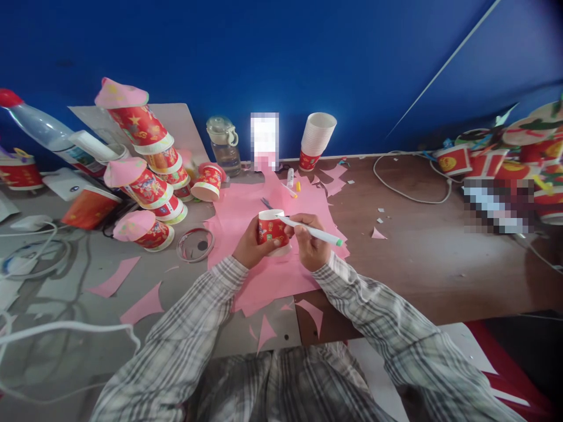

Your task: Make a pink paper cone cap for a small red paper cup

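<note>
My left hand (251, 245) is wrapped round a red patterned paper cup (269, 233) with a white rim, held above the pink paper. In my right hand (311, 245) is a white marker (314, 231) with a green end; its tip meets the upper side of the cup close to the rim. Some right fingers also rest by the cup's side. Beneath both hands lies a stack of pink paper (259, 287). Just behind the cup, scissors (266, 203) lie partly hidden. A white pen cap or tube (290, 176) and a small yellow piece (298, 186) are farther back.
Cup towers with pink cone tops (145, 126) stand at left, near a tape roll (196, 245). A water bottle (225, 149), a lit screen (265, 140) and stacked cups (317, 138) line the blue wall. Pink scraps (147, 303) and a white cable (396, 190) lie about.
</note>
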Demonstrator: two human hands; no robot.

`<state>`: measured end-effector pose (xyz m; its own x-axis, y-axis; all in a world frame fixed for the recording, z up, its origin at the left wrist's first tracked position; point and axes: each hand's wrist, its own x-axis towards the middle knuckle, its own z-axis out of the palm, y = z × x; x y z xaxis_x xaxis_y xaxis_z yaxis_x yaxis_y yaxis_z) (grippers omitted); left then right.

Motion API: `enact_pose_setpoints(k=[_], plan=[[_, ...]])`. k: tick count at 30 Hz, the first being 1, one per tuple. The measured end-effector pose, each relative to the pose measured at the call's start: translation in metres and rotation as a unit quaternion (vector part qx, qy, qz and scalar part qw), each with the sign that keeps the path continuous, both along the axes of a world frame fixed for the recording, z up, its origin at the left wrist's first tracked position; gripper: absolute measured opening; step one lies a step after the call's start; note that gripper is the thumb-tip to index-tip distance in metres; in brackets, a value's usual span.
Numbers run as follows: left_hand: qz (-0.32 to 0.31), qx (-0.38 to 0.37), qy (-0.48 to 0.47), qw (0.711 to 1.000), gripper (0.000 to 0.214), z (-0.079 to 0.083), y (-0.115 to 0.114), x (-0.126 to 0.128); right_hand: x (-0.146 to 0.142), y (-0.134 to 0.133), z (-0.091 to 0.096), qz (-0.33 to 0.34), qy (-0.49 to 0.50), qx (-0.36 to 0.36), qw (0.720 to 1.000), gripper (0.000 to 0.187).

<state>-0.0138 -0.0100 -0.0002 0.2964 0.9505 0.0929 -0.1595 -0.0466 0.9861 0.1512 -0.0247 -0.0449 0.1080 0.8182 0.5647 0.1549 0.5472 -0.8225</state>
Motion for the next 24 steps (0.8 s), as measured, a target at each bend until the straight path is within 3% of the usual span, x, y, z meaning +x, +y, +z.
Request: enact_pose_setpoints(k=[9,17,24], plan=[[0.001,0.001,0.011,1.000,0.068,-0.0002,-0.0001,0.0003,0.0016,-0.0002,0.0027,0.001,-0.003,-0.028,1.000,0.047],[-0.005,-0.004,-0.007,1.000,0.061,-0.0007,0.0000,-0.0008,0.0071,-0.0031,0.0013,0.030,-0.004,0.014,0.999,0.034],[-0.014,-0.013,-0.021,1.000,0.065,0.0012,-0.0003,-0.0007,0.0032,-0.0018,0.0038,-0.004,0.005,-0.024,1.000,0.050]])
